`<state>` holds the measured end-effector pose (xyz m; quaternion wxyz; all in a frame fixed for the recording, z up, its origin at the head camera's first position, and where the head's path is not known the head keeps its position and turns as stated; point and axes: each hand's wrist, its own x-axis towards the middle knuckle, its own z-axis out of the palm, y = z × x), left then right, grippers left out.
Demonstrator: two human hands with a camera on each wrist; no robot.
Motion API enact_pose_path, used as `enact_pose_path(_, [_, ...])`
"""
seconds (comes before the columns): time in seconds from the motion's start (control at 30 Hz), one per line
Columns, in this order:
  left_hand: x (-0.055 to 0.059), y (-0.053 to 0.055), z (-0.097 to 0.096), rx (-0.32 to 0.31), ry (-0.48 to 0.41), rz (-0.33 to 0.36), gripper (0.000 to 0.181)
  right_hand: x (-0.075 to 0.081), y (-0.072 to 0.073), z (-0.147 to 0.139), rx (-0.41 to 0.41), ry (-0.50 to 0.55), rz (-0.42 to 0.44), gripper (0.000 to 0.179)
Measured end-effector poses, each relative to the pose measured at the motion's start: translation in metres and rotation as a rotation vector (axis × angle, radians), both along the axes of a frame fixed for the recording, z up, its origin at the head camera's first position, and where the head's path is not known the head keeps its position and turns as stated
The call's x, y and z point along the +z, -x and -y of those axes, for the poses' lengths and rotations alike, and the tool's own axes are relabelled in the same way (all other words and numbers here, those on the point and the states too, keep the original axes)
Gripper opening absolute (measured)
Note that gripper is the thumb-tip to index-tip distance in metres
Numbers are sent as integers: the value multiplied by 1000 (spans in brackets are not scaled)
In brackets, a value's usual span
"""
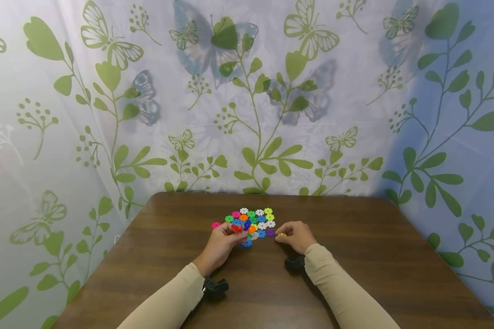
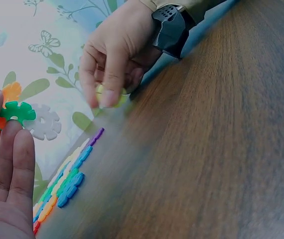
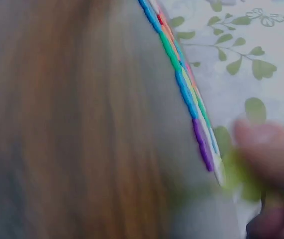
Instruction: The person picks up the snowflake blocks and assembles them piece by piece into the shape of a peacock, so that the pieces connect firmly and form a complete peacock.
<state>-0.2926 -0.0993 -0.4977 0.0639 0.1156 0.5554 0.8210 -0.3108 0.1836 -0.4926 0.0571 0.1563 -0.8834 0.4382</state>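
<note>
My left hand (image 1: pixel 217 246) grips a small cluster of joined interlocking flower discs (image 2: pixel 18 113), with red, blue, orange, green and white pieces showing. It is held up over the near left part of the loose discs. To the right, my right hand (image 1: pixel 299 237) pinches a yellow-green flower disc (image 2: pixel 100 97) between thumb and fingers, low over the wood. In the right wrist view this disc (image 3: pixel 242 177) is blurred. A purple disc (image 1: pixel 270 232) lies on the table just left of the right fingertips. The two hands are apart.
Many-coloured flower discs (image 1: pixel 261 219) lie flat in a group on the brown wooden table (image 1: pixel 354 256), partly behind the left hand. A black wrist device (image 1: pixel 217 289) sits on each wrist. A curtain (image 1: pixel 247 114) printed with leaves and butterflies hangs behind the table.
</note>
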Motion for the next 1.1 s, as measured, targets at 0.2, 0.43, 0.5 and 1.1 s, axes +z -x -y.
enact_pose_path(0.2, [-1,1,0,-3,8,-7,14,4,-5,10,169,354,47,23])
enact_pose_path(0.43, [1,2,-1,-21,-8,-24,11,11,-13,28,243,521,-21,20])
enact_pose_path(0.5, [2,1,-1,-27,-9,-23,11,12,-14,31,240,511,-42,19])
enact_pose_path(1.1, [5,-2,-2,-68,33,-9,13,10,-19,37,287,482,-42,20])
